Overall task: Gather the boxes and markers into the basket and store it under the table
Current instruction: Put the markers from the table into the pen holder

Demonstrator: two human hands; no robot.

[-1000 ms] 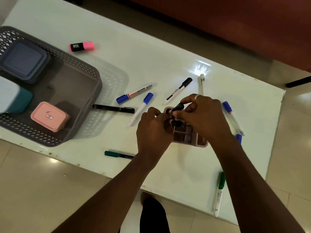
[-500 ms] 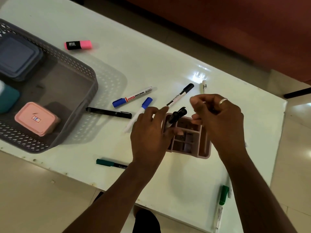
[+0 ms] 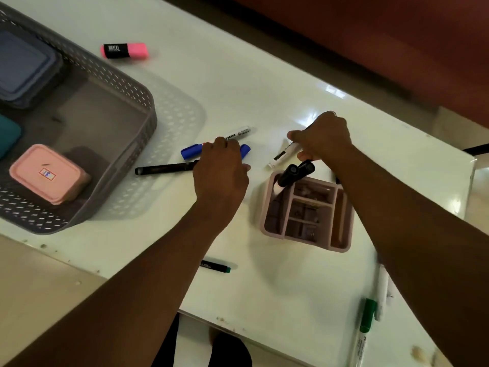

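My left hand (image 3: 221, 169) lies palm-down over two blue-capped markers (image 3: 190, 151) and the end of a black pen (image 3: 164, 169); its fingertips are hidden. My right hand (image 3: 324, 139) pinches a white black-capped marker (image 3: 283, 154) just beyond the pink divided box (image 3: 344, 242). Two black-capped markers (image 3: 296, 173) stand in that box's far left corner. The grey basket (image 3: 124, 102) at the left holds a pink box (image 3: 47, 173), a blue-grey box (image 3: 21, 67) and a teal box (image 3: 8, 133).
A pink highlighter (image 3: 124, 50) lies beyond the basket. A green pen (image 3: 215, 266) lies near the white table's (image 3: 277, 287) front edge. A green-capped marker (image 3: 366, 313) and a white marker (image 3: 382, 290) lie at the near right, beside my right forearm.
My left hand left the black marker standing in the pink box and moved left onto the blue-capped markers. My right hand reached forward and closed on the white black-capped marker.
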